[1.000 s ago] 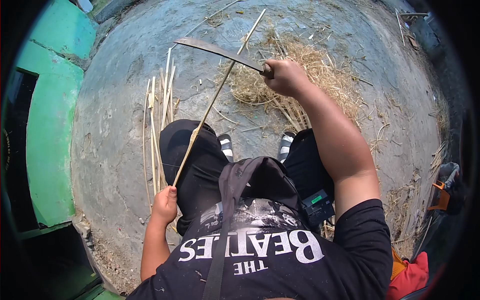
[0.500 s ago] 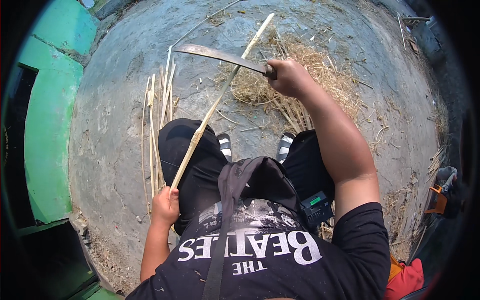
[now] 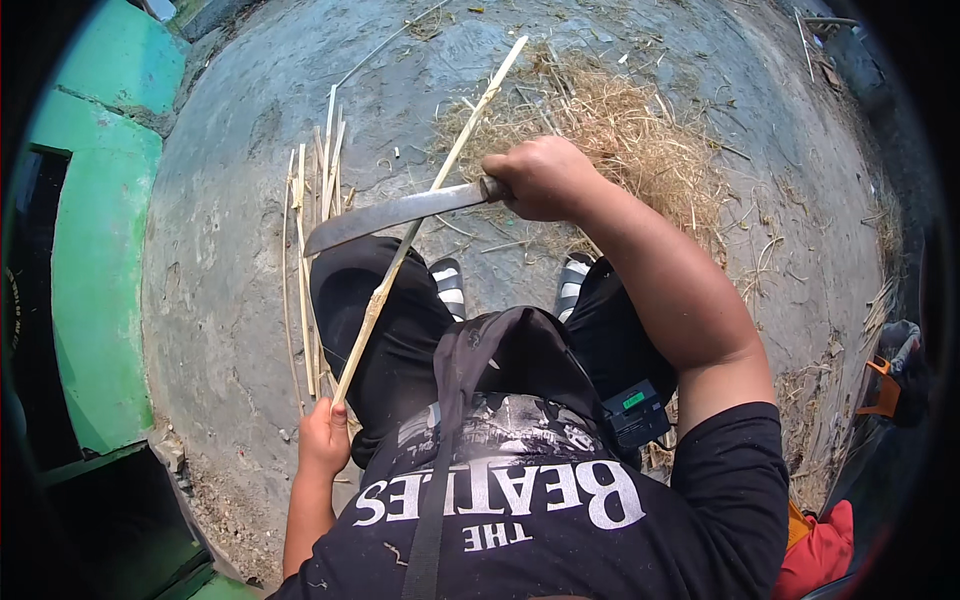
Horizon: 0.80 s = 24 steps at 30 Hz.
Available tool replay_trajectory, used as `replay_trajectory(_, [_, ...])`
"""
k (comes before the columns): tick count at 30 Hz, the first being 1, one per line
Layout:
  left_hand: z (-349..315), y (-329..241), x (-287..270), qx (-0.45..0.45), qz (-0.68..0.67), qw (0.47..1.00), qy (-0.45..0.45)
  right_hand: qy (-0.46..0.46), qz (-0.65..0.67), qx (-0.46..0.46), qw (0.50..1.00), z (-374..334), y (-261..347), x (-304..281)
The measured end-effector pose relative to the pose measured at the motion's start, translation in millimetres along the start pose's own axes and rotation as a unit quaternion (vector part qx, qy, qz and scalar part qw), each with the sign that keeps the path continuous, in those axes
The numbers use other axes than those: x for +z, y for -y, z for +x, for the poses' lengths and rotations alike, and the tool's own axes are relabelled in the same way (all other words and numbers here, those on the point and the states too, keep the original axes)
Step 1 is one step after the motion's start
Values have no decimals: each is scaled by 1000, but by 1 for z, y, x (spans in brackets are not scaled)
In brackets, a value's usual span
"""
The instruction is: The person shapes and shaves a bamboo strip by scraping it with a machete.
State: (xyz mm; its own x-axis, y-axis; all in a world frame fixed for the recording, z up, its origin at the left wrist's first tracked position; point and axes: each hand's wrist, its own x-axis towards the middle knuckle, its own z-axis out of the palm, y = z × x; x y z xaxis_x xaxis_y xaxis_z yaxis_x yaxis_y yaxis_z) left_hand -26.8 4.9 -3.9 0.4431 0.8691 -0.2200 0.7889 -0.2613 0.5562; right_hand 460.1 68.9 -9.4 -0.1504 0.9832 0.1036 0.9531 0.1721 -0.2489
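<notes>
My left hand (image 3: 323, 440) is closed around the near end of a long pale bamboo strip (image 3: 378, 298), which slants up and away to the right across my left thigh. A swollen node shows partway along the strip. My right hand (image 3: 543, 178) grips the short handle of a machete (image 3: 400, 213). Its broad, curved blade points left and lies across the strip, its tip above my left knee. Whether the edge bites into the strip I cannot tell.
Several split bamboo strips (image 3: 304, 240) lie on the concrete ground (image 3: 220, 270) to the left. Beyond my right hand is a heap of curly shavings (image 3: 640, 140). A green wall (image 3: 100, 260) stands at the left; a red cloth (image 3: 822, 550) and an orange item (image 3: 880, 388) are at the right.
My right hand has brought the machete nearer along the strip, toward my body and slightly left. The strip's far end has dipped a little left; my left hand has shifted slightly closer to me.
</notes>
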Motion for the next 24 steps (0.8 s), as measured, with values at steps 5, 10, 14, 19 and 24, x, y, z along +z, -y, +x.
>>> replay_trajectory(5, [5,11,9,12,3,1000,-6,-107,145,151,972,2,-54,6])
replay_trajectory(10, [10,8,7,10,15,1000,6,-102,134,211,963,-4,-56,-5])
replay_trajectory(14, [3,13,13,17,33,999,-21,-32,-28,-31,999,4,2,-19])
replay_trajectory(19, [4,24,20,34,62,996,-59,-70,52,90,992,1,-32,-10])
replay_trajectory(24, [9,12,14,25,70,996,-43,-169,132,232,949,-12,-82,0])
